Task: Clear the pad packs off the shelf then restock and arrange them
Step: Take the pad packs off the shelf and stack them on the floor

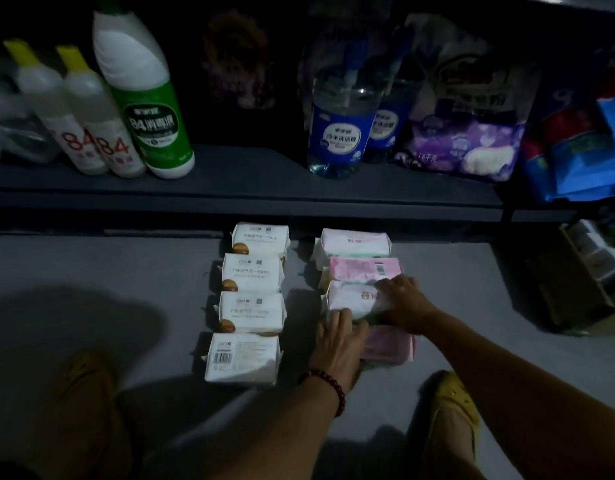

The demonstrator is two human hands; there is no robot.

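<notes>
Two rows of pad packs lie on the grey floor below the dark shelf (230, 188). The left row holds several white packs (250, 273). The right row holds pink-and-white packs; the farthest (354, 242) and a pink one (363, 268) lie flat. Both hands hold the third pack (351, 297): my left hand (339, 341) grips its near left edge and my right hand (404, 303) grips its right side. A pink pack (391, 344) lies just under and nearer than it, partly hidden by my hands.
On the shelf stand two clear bottles with yellow caps (74, 109), a green-and-white bottle (143, 91), blue-labelled bottles (340, 126), a purple bag (465, 133) and blue packs (583, 161). A cardboard box (572, 278) sits at right. My yellow shoes (451, 407) are near.
</notes>
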